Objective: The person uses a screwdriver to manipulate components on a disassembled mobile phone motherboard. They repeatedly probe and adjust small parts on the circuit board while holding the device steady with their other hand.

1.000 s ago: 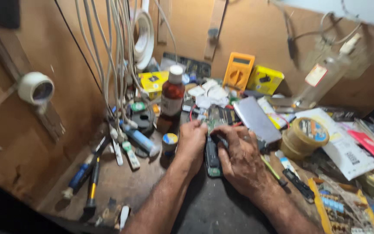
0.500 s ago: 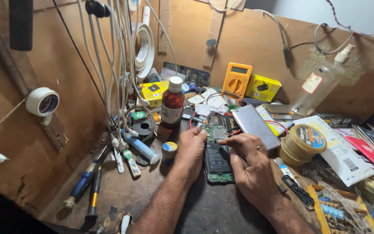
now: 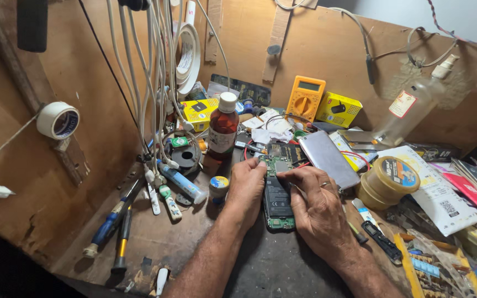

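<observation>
Head view, looking down on a crowded wooden tabletop [image 3: 155,243]. Opened phone [image 3: 277,194] lies flat at centre, back cover off, dark battery and green circuit board exposed, long axis running away from the viewer. Left hand [image 3: 245,186] rests against the phone's left edge, fingers [image 3: 258,165] curled narrow, tips touching the upper left of the board. Right hand [image 3: 317,203] lies over the phone's right side; thumb and index are pinched close together on the upper board area. Cannot tell whether a small tool sits in that pinch. A ring shows on one right finger.

Just beyond the phone, tilted to the right: grey back cover [image 3: 328,158], touching or nearly touching the right hand's knuckles. Brown bottle with white cap [image 3: 223,129] stands upright behind the left hand. Small round tin with blue and yellow lid [image 3: 218,185] sits just left of the left wrist. Yellow multimeter [image 3: 305,98] leans against the back wall, a yellow box [image 3: 338,108] beside it. Clear glass bottle [image 3: 415,107] leans tilted at right rear. Roll of tan tape [image 3: 388,181] lies right of the right hand, near but apart.

Left side: white cables [image 3: 150,83] hang down the wall; screwdrivers [image 3: 114,223] and a white tube [image 3: 180,182] lie scattered below. White tape roll [image 3: 57,120] hangs on the left wall.
</observation>
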